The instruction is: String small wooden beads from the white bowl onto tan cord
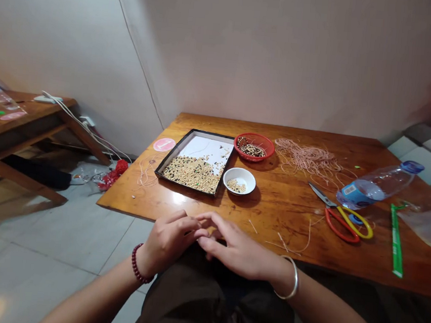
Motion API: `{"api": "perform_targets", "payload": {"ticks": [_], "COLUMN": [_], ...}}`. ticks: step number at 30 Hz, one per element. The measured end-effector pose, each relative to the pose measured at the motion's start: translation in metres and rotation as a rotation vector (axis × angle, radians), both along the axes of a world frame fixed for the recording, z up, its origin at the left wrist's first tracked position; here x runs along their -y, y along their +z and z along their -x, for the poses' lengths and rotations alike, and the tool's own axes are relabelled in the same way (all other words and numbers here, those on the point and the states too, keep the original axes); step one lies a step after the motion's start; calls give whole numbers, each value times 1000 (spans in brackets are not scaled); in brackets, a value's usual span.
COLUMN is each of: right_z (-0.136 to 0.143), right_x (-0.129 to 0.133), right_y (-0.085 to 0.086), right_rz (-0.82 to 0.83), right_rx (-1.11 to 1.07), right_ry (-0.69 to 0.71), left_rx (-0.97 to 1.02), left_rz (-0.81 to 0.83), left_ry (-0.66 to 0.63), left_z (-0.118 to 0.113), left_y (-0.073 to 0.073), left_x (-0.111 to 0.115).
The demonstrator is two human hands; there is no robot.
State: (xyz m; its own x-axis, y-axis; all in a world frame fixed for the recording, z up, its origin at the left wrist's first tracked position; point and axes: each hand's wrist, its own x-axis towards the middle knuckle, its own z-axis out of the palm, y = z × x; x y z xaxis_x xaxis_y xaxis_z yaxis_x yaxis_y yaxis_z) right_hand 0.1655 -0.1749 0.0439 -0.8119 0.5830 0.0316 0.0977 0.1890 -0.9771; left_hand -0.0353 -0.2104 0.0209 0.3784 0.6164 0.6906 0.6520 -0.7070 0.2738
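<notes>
My left hand (172, 237), with a dark red bead bracelet on its wrist, rests above my lap at the table's front edge. My right hand (235, 247), wearing a silver bangle, meets it there, and the fingertips of both touch. Fingers of both hands are loosely bent and partly apart; I see nothing held between them. Beyond them, a black-rimmed tray (202, 142) holds many cream and dark beads (191, 173). Right of it stands a white bowl (249, 187) with a few cream beads inside. Behind that bowl is a red basket (268, 154) with dark and light beads.
A heap of pink cord (307, 157) lies at the back right of the wooden table (271, 212). Scissors (341, 219) with red and yellow handles, a clear plastic bottle (384, 184) and a green strip (396, 242) are to the right. Short cord pieces lie near the front edge.
</notes>
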Motion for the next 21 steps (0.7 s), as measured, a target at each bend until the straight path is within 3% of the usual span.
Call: {"api": "perform_targets", "payload": {"ticks": [2, 7, 12, 14, 18, 21], "right_z": [-3, -19, -42, -48, -47, -35], "right_x": [-1, -14, -25, -28, -23, -8], "right_y": [-11, -32, -38, -38, -31, -28], "right_rz": [104, 39, 173, 155, -32, -130], "right_rx": [29, -7, -83, -82, 17, 114], "right_ry": [-37, -313, -524, -584, -537, -406], "left_rx": [69, 15, -171, -196, -128, -116], "left_rz": [-20, 21, 64, 76, 191, 344], "left_ry": [-14, 95, 136, 149, 143, -11], "left_z": [-1, 18, 42, 47, 32, 4], "left_y": [2, -2, 1, 7, 16, 12], "left_x": [3, 2, -3, -6, -13, -14]}}
